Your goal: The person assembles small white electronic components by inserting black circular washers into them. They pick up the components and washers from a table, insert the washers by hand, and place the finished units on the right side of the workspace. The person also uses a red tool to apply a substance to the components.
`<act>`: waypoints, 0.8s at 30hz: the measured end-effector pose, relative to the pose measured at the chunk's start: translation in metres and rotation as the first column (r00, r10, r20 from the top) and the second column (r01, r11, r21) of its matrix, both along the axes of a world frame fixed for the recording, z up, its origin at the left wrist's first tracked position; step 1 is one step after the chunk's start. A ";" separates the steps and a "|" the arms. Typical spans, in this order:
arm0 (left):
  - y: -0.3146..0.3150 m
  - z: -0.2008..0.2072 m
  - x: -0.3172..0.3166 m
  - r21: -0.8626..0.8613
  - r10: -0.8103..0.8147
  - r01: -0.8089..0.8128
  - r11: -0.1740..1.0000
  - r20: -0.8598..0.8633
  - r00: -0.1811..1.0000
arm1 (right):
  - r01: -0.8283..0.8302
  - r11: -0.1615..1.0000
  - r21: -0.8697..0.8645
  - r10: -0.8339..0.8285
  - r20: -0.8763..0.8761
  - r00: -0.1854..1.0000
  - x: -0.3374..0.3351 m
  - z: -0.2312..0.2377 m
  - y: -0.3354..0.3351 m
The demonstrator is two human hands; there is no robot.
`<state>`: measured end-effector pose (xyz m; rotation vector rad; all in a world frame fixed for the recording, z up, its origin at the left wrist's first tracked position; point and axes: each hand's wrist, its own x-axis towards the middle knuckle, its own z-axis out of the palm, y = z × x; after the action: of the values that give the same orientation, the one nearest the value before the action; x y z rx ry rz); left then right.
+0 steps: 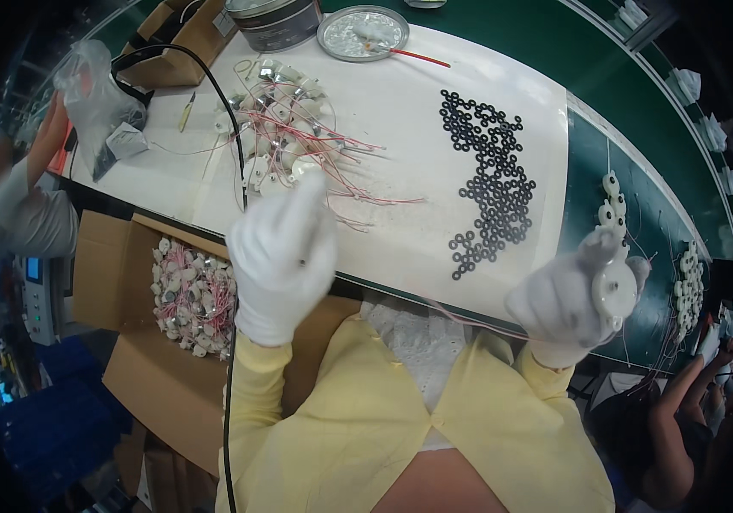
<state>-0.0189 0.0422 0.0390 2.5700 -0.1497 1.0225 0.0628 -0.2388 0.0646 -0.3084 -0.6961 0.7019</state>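
White gloves cover both hands. My right hand, at the right edge of the white work surface, grips a round white plastic motor unit; a thin pinkish wire trails leftward from near that hand. My left hand is raised at the table's near edge, slightly blurred, its fingers drawn together. Whether anything sits between those fingers is hidden. Just beyond its fingertips lies a pile of white motor units with red wires. Many small black rings lie spread between the two hands, farther back.
An open cardboard box holding more wired units stands below the table's left edge. A round metal dish with a red-handled brush and a grey tin are at the back. A black cable hangs beside my left arm. People work on both sides.
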 end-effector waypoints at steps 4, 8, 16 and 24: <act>0.018 -0.018 0.033 0.141 0.235 -0.231 0.963 -0.009 0.972 | 0.331 0.784 -0.525 -0.371 0.031 0.928 -0.033 -0.002 -0.036; 0.023 -0.032 0.043 0.258 0.237 -0.257 0.931 0.106 0.966 | 0.545 0.081 -0.834 -0.534 0.425 0.731 -0.063 -0.006 -0.045; 0.029 -0.044 0.047 -0.006 0.320 -0.320 0.947 -0.019 0.947 | 0.796 -0.124 -0.593 -0.208 0.800 0.563 -0.060 -0.041 -0.042; 0.026 -0.044 0.040 0.017 0.273 -0.273 0.962 -0.058 0.960 | 0.737 -0.072 -0.672 -0.389 0.699 0.600 -0.056 -0.056 -0.025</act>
<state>0.0209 0.0680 -0.0048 2.6770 0.2237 1.0375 0.0064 -0.2635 0.0086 -1.8830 -0.1992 0.0771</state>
